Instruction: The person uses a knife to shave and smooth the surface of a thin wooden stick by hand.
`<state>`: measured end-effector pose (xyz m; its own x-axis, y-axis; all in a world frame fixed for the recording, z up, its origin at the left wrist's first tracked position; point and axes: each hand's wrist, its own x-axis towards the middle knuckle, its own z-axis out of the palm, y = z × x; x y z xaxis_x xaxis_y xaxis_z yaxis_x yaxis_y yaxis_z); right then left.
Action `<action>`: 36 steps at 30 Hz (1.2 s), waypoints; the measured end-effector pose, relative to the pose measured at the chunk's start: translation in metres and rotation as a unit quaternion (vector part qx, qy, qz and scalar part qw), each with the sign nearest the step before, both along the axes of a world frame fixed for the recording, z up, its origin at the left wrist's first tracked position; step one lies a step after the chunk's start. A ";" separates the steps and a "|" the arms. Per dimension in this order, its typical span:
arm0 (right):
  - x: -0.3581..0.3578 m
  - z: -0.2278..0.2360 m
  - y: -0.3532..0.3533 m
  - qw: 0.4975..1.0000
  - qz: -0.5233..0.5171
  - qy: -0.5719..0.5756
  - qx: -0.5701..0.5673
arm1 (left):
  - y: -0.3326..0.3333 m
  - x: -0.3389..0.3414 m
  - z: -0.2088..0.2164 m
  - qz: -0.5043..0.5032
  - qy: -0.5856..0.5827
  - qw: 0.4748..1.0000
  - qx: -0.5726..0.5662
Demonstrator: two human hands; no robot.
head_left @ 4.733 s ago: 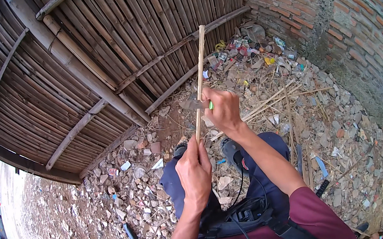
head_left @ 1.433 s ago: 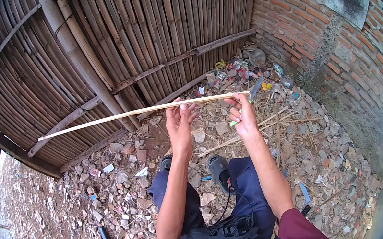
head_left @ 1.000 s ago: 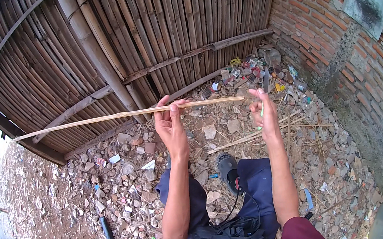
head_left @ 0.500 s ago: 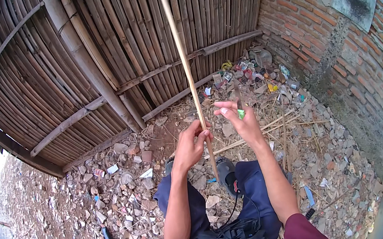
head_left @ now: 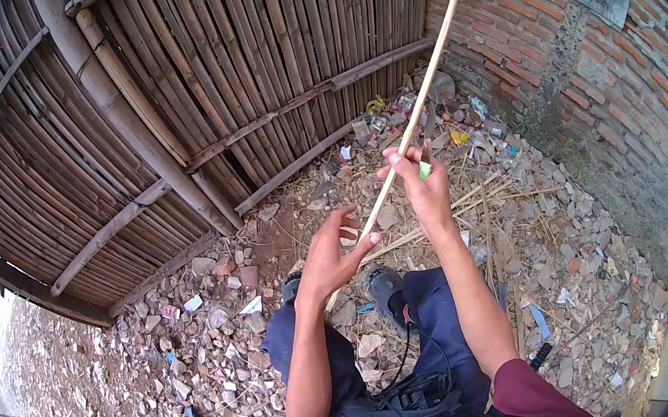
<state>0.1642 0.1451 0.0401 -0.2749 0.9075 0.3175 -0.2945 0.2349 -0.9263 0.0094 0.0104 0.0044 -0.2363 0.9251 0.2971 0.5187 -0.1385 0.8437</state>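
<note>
Narrow is the grip of the right hand (head_left: 424, 188), with a long, pale bamboo strip (head_left: 435, 75) pinched between the thumb and fingers. A green-handled knife (head_left: 425, 170) is tucked into that same hand, but its blade is hard to make out. Lower on the strip, the left hand (head_left: 327, 263) is curved in a loose shape, and it cannot be told whether the strip is squeezed by it or only touched. The strip is held at a slant in the air, with its low part seen just past the left hand, and its top cut off by the edge of the view. Much of the shaping looks done, since the strip is already long and thin. Some may be left, as the knife is not put away and the strip is not set down. How much cannot be told. More thin strips (head_left: 406, 238) are spread on the stony ground (head_left: 123, 413), and whether they are finished or scraps cannot be told.
</note>
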 end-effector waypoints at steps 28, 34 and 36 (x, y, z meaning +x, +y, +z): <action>-0.026 -0.010 0.023 0.792 -0.115 -0.453 0.392 | 0.002 0.015 -0.006 0.070 -0.136 0.988 0.006; -0.045 -0.022 0.035 0.773 -0.122 -0.460 0.419 | 0.003 0.010 -0.012 0.125 -0.102 0.987 0.019; -0.047 -0.036 0.044 0.771 -0.145 -0.424 0.452 | 0.002 0.015 -0.008 0.141 -0.079 0.987 0.003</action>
<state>0.1170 0.1891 0.0041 -0.5583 0.4839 0.6739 0.5148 0.8391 -0.1760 0.0244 0.0123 -0.0035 -0.5277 0.8143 0.2419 0.4001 -0.0129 0.9164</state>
